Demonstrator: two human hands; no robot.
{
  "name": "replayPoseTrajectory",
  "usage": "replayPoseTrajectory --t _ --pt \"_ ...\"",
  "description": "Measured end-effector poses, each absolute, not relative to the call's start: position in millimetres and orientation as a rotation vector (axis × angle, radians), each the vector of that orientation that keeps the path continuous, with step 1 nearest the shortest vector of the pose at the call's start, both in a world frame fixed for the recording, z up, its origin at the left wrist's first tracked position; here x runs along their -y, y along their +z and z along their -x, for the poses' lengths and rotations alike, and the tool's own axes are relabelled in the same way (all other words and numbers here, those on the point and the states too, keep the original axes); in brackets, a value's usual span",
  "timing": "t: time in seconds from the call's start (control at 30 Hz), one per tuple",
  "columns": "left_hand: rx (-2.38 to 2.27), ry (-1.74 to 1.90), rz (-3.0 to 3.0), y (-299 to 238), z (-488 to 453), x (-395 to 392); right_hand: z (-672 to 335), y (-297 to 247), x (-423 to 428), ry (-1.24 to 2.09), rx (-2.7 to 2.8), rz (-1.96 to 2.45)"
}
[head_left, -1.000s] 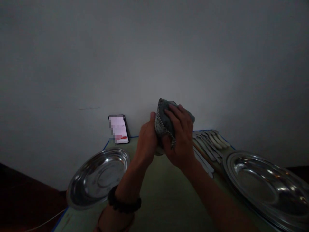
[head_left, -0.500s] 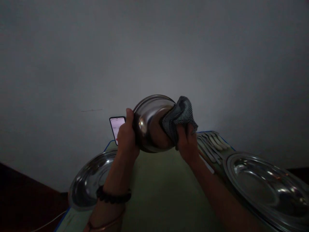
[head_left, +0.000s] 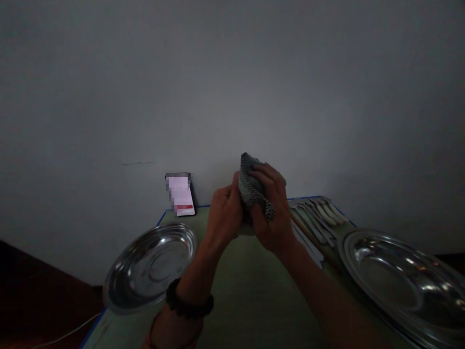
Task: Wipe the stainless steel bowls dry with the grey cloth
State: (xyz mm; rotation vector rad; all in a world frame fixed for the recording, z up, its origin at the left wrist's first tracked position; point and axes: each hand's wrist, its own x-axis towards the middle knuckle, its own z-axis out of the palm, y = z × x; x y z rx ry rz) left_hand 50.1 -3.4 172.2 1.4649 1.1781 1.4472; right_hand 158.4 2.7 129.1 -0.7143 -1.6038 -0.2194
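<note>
Both of my hands are raised together over the green table (head_left: 250, 300). My left hand (head_left: 224, 215), with a dark bead bracelet at the wrist, is closed on the near side of a steel bowl (head_left: 244, 231). Only a pale sliver of the bowl shows below the hands. My right hand (head_left: 274, 218) presses a grey checked cloth (head_left: 250, 186) against the bowl's far side, its fingers wrapped over the cloth. The rest of the bowl is hidden between hands and cloth.
A round steel plate (head_left: 150, 264) lies at the table's left edge. A large steel tray (head_left: 399, 281) sits on the right, with a row of several cutlery pieces (head_left: 316, 218) behind it. A lit phone (head_left: 180, 194) leans on the grey wall. The room is dim.
Half a second ago the bowl faced me with the cloth wiping inside it. Now it has turned edge-on and is almost hidden, with both hands closed tightly around it.
</note>
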Motion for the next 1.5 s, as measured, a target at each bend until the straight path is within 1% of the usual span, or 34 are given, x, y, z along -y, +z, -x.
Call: replayPoseTrajectory --t 0.07,0.2,0.3,0.4,0.5,0.57,0.63,0.8,0.9,1.0,1.1,1.17,1.33,1.43,1.5 --pt "-1.15 1.397 -1.514 174 -49 7 -167 131 -6 -0.167 1.523 0.698" --pt "-1.097 1.281 -1.461 172 -39 3 -179 127 -14 -0.036 1.346 0.824" --pt "-1.065 1.405 -1.184 172 -32 -6 -183 126 -18 0.091 1.205 0.868" --pt "-0.903 1.562 -0.851 176 -31 -13 -179 124 -22 0.227 1.103 0.904" --pt "-0.718 1.668 -0.594 180 -31 -19 -163 113 -24 0.327 1.166 0.949" --pt "-0.667 1.755 -0.441 181 -31 -21 -150 104 -21 0.275 1.279 0.975" --pt "-0.671 1.803 -0.337 181 -30 -22 -139 98 -16 0.123 1.395 0.967" --pt "-0.637 1.707 -0.269 184 -29 -20 -132 110 1 -0.265 1.592 0.912" --pt "-0.592 1.694 -0.282 185 -30 -21 -138 118 2 -0.289 1.601 0.923" --pt "-0.607 1.698 -0.349 180 -27 -26 -146 118 -4 -0.191 1.514 0.927" --pt "-0.725 1.659 -0.501 171 -19 -34 -160 117 -15 -0.054 1.415 1.02" --pt "-0.897 1.607 -0.658 165 -13 -36 -171 116 -22 0.005 1.427 1.108" --pt "-1.341 1.441 -1.169 169 -13 -20 -176 120 -20 -0.118 1.527 1.111" --pt "-1.44 1.275 -1.401 179 -21 -6 -163 128 -4 -0.14 1.541 1.067" --pt "-1.409 1.303 -1.499 180 -25 -3 -151 133 8 -0.173 1.567 0.995"
